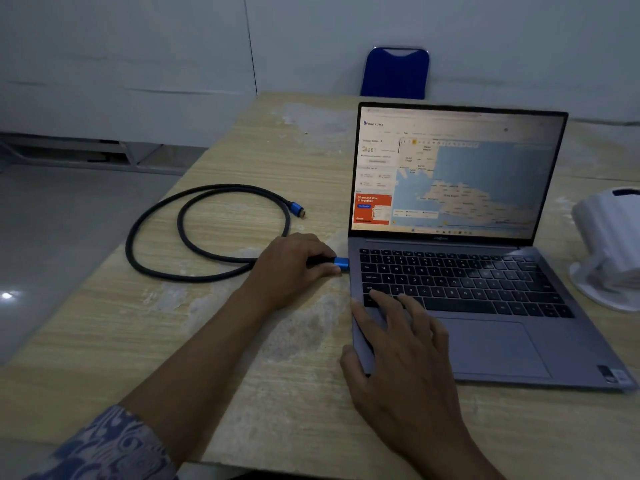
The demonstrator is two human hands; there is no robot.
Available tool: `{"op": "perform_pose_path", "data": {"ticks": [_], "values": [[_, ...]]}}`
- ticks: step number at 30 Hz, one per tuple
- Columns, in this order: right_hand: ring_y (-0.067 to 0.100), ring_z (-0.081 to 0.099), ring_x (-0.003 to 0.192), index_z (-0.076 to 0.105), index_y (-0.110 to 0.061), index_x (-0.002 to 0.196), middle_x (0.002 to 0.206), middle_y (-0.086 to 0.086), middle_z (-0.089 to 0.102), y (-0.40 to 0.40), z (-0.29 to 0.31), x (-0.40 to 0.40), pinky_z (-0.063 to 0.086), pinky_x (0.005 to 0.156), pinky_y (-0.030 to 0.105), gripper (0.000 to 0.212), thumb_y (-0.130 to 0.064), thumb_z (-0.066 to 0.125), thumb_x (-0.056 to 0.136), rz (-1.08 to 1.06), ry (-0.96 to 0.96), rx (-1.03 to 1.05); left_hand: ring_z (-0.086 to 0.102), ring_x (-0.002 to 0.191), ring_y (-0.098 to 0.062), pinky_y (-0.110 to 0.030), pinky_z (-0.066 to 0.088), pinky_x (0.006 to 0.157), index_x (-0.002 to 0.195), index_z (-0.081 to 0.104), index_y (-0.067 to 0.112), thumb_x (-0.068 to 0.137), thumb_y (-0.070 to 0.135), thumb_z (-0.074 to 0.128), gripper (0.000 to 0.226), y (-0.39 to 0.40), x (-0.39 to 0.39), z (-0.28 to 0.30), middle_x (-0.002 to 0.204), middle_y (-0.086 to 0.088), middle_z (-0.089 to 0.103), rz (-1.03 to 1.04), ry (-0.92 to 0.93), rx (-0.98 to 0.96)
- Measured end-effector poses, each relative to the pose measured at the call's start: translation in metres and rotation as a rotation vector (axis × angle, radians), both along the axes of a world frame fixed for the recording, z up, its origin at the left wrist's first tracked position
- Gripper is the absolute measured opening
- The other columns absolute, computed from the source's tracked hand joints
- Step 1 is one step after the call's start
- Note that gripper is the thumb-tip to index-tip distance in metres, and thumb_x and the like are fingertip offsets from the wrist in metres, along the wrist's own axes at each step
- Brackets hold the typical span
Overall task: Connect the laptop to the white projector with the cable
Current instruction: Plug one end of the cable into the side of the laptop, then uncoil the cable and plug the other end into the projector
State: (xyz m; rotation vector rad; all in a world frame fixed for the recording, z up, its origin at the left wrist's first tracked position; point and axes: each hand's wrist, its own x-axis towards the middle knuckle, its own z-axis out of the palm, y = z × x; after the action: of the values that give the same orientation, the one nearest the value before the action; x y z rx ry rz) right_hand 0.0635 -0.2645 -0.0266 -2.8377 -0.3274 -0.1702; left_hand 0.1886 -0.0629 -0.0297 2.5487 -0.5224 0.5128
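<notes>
An open grey laptop with a lit map page on its screen stands on the wooden table. My left hand pinches the blue plug of a black cable against the laptop's left edge. The cable loops over the table to the left, and its other blue plug lies free. My right hand rests flat on the laptop's front left corner, fingers spread over the lower keys. The white projector sits at the right edge, partly cut off.
A blue chair back stands behind the table's far edge. White walls close the back. The pale floor lies to the left of the table. The tabletop has worn, peeling patches.
</notes>
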Motion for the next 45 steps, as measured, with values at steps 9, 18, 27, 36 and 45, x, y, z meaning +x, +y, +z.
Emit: {"op": "perform_pose_path", "data": {"ticks": [9, 18, 27, 36, 45], "values": [[0.017, 0.015, 0.146, 0.04, -0.041, 0.148, 0.156, -0.014, 0.03, 0.002, 0.01, -0.004, 0.016, 0.118, 0.041, 0.065, -0.066, 0.032, 0.088, 0.031, -0.004, 0.025, 0.056, 0.113, -0.016, -0.038, 0.041, 0.098, 0.13, 0.063, 0.035, 0.086, 0.062, 0.051, 0.053, -0.005, -0.026, 0.007, 0.118, 0.008, 0.066, 0.172, -0.027, 0.144], [0.009, 0.047, 0.112, 0.067, -0.036, 0.106, 0.111, -0.016, 0.056, 0.021, 0.025, 0.016, 0.038, 0.091, 0.032, 0.019, -0.039, 0.062, 0.088, 0.13, -0.318, 0.29, 0.047, 0.123, -0.037, -0.051, 0.039, 0.101, 0.135, 0.056, 0.014, 0.086, 0.046, 0.061, 0.059, 0.095, -0.088, -0.005, 0.135, -0.012, 0.055, 0.906, 0.008, -0.027], [0.024, 0.058, 0.109, 0.065, -0.017, 0.123, 0.118, 0.004, 0.06, 0.104, 0.058, 0.162, 0.052, 0.087, 0.04, 0.034, -0.033, 0.05, 0.097, 0.295, -0.026, 0.178, 0.046, 0.124, -0.029, -0.045, 0.037, 0.1, 0.136, 0.052, 0.021, 0.097, 0.048, 0.047, 0.047, 0.121, -0.075, -0.004, 0.137, -0.008, 0.05, 1.031, 0.136, -0.111], [0.031, 0.054, 0.121, 0.053, -0.007, 0.136, 0.139, 0.016, 0.054, 0.139, 0.052, 0.238, 0.046, 0.092, 0.036, 0.046, -0.035, 0.049, 0.1, 0.147, 0.26, -0.022, 0.046, 0.121, -0.02, -0.039, 0.035, 0.101, 0.124, 0.057, 0.027, 0.096, 0.05, 0.043, 0.039, 0.138, -0.046, -0.003, 0.131, 0.004, 0.054, 0.923, 0.137, -0.186], [0.021, 0.052, 0.071, 0.057, -0.002, 0.095, 0.092, 0.013, 0.056, 0.152, 0.066, 0.254, 0.043, 0.069, 0.035, 0.025, -0.023, 0.047, 0.102, 0.116, 0.52, 0.123, 0.05, 0.119, -0.025, -0.042, 0.036, 0.1, 0.117, 0.065, 0.025, 0.089, 0.071, 0.037, 0.061, 0.148, -0.022, 0.0, 0.128, 0.001, 0.057, 0.912, 0.189, -0.135]]}}
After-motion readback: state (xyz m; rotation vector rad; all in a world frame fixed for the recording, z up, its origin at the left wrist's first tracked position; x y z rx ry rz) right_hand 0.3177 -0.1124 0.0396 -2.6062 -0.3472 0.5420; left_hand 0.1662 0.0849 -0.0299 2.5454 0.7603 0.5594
